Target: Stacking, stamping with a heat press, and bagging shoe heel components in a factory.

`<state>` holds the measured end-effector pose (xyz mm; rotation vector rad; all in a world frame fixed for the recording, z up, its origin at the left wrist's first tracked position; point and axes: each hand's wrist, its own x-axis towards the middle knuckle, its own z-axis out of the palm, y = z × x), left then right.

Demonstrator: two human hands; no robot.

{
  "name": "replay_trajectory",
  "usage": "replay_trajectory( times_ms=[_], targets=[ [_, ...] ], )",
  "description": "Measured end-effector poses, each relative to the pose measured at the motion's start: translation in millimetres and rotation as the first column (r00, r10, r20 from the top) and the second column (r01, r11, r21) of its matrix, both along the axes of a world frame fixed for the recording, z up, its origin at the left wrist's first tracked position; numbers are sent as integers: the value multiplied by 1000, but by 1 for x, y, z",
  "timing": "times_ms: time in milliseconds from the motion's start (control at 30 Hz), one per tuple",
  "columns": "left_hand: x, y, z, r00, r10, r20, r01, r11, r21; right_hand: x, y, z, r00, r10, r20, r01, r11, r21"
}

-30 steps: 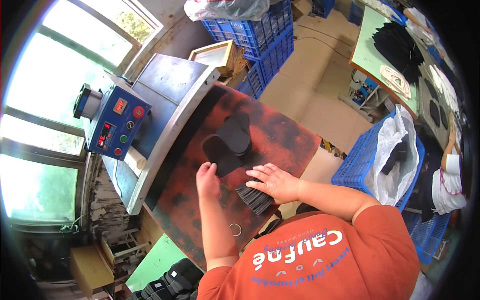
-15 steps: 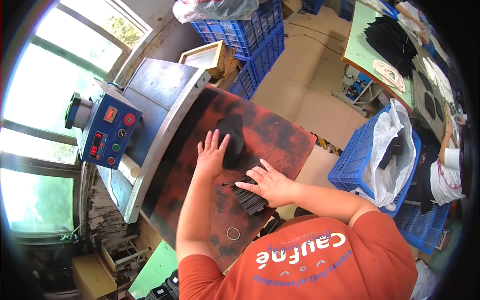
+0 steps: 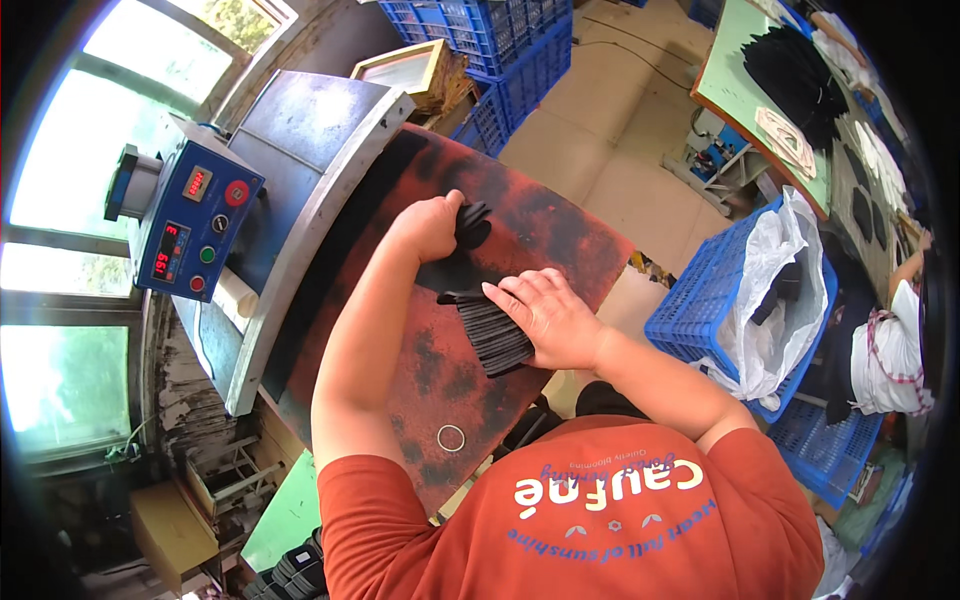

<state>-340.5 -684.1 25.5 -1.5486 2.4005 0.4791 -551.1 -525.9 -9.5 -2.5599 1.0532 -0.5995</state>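
A stack of thin black fabric pieces [image 3: 488, 338] is between my hands above the red and black worn board. My left hand [image 3: 428, 226] is closed round its far end, which curls up beside the fingers. At the near end, my right hand [image 3: 553, 318] grips the stack from the right, thumb on top, and the many layered edges fan out beside it. The middle of the stack is dark and partly hidden by my left hand. On the board [image 3: 390, 400], nearer to me, lies a thin pale ring [image 3: 451, 438].
A heat press [image 3: 310, 140] with a blue control box [image 3: 200, 215] stands at the left by the windows. Stacked blue crates [image 3: 530, 60] are behind the board. At right are a bag-lined blue crate [image 3: 690, 310] and a green table [image 3: 745, 80] with black pieces; another person works there.
Both hands were spread flat on the black fabric; now they are closed on its two ends. The far end has been lifted and curled, and the near end has moved up from the board's near part.
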Motion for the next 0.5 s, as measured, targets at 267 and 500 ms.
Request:
replay_trajectory(
  times_ms=[267, 500],
  targets=[
    [1, 22, 27, 952, -58, -301, 176, 907, 384, -3, 0, 6, 979, 118, -168, -93, 984, 150],
    [60, 62, -48, 373, 498, -783, 214, 774, 595, -23, -2, -2, 998, 47, -45, -45, 999, 23]
  ],
)
